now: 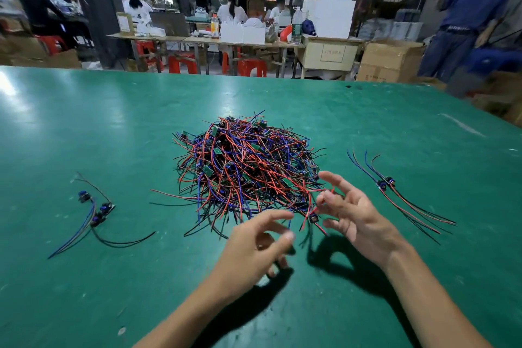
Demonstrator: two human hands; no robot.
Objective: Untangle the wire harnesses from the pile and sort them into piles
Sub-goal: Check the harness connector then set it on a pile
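A tangled mound of thin red, blue and black wire harnesses with small green circuit boards sits mid-way across a smooth, scuffed green table mat. At the mound's near edge, the left hand hovers with fingers loosely curled, holding nothing, while the right hand spreads relaxed fingers among the wire ends. Left of the mound lies a small sorted bunch of blue and black harnesses; right of it, a small bunch of red, black and blue ones.

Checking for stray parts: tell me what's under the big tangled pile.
The tangled pile rests directly on the green table, bare all around it. Anything beneath is hidden by the dense wires and small boards.
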